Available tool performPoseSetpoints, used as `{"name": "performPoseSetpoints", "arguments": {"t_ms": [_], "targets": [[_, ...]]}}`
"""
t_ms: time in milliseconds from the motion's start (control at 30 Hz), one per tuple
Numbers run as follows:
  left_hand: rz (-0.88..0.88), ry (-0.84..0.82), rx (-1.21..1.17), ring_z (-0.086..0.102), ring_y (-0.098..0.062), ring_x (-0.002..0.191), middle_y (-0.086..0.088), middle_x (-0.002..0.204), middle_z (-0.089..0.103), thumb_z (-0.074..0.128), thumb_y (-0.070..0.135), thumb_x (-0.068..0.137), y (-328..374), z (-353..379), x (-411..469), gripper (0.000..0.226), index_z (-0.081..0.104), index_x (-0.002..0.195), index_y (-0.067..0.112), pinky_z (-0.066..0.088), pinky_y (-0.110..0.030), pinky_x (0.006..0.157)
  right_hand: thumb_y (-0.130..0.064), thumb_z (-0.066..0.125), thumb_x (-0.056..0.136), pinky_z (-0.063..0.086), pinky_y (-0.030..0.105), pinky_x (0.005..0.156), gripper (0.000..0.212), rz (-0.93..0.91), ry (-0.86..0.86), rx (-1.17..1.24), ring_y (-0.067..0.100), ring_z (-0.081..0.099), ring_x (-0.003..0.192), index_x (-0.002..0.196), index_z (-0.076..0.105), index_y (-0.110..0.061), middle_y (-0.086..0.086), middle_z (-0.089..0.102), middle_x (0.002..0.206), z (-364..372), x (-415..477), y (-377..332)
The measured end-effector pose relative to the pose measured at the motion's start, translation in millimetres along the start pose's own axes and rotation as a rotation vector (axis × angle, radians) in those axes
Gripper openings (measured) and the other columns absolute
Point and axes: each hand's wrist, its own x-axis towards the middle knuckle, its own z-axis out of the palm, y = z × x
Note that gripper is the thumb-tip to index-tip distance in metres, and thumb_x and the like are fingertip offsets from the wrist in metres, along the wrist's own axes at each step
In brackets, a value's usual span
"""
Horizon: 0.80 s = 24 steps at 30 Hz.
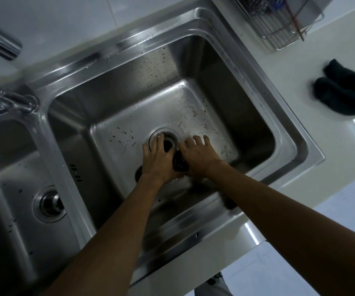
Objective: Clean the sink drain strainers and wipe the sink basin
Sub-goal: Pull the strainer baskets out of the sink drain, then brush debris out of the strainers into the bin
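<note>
The dark perforated strainer basket [179, 164] lies on the floor of the right basin [247, 133], just in front of the open drain [168, 142], wedged between the person's two hands. A second dark round piece [138, 174] shows at the left wrist, mostly hidden, so I cannot tell what it is. A third strainer [50, 203] sits in the drain of the left basin [7, 189].

The steel sink has two basins, both spotted with water drops. It is set into a pale worktop [332, 167], with white wall tiles behind and a light floor below.

The left hand [157, 160] lies palm down, fingers nearly straight, fingertips on the drain's rim. The right hand [198, 155] has its fingers splayed flat on the basin floor, its thumb side against the strainer basket. The thumb is hidden, and neither hand plainly grips the basket.

One faucet [10, 101] stands at the divider between the basins. One dark crumpled cloth [347, 90] lies on the worktop right of the sink, and one wire rack [279, 28] sits behind it.
</note>
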Motion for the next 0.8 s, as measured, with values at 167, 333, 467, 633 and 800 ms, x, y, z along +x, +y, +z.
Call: {"name": "performPoseSetpoints", "arguments": {"t_ms": [167,333,467,633,800], "targets": [[-0.002,0.005,-0.005,0.007,-0.036,0.158,-0.016,0.170,0.009,0.072,0.077,0.072,1.0,1.1,-1.2,0.097,0.042,0.153,0.035,0.013,-0.060,0.123,-0.056,0.078,0.077,0.028,0.062,0.116,0.096,-0.001,0.006,0.005,0.039,0.038,0.139,0.149,0.028,-0.016,0.018,0.039,0.147,1.5,-0.7,0.1],[-0.008,0.002,-0.022,0.010,-0.036,0.157,-0.016,0.169,0.012,0.072,0.078,0.072,2.3,1.6,-2.6,0.099,0.039,0.154,0.033,0.015,-0.059,0.123,-0.052,0.080,0.077,0.031,0.060,0.116,0.095,0.016,0.006,0.026,0.038,0.041,0.136,0.148,0.029,-0.016,0.016,0.041,0.145,1.2,-1.0,-0.8],[-0.016,0.007,-0.067,0.019,-0.034,0.154,-0.012,0.167,0.020,0.072,0.078,0.071,6.0,1.0,-4.1,0.107,0.031,0.157,0.028,0.018,-0.058,0.121,-0.049,0.081,0.075,0.034,0.059,0.114,0.095,0.012,0.002,0.059,0.037,0.042,0.136,0.148,0.029,-0.018,0.015,0.042,0.145,-0.2,-2.3,0.9],[0.075,0.108,-0.040,0.023,-0.031,0.152,-0.005,0.166,0.027,0.064,0.080,0.075,8.2,-20.5,-1.9,0.107,0.025,0.159,0.028,0.022,-0.057,0.120,-0.048,0.081,0.075,0.039,0.053,0.112,0.102,0.048,0.045,0.434,0.034,0.039,0.139,0.156,0.022,-0.026,0.009,0.035,0.156,-22.9,-27.7,34.6],[0.182,0.290,-0.134,0.032,-0.027,0.147,0.000,0.161,0.034,0.052,0.084,0.081,46.3,-82.6,29.6,0.100,0.026,0.159,0.028,0.027,-0.049,0.117,-0.043,0.073,0.085,0.050,0.039,0.101,0.076,0.215,0.351,0.465,0.021,0.054,0.125,0.149,0.034,-0.033,0.001,0.049,0.144,-73.8,-80.2,101.9]]}}
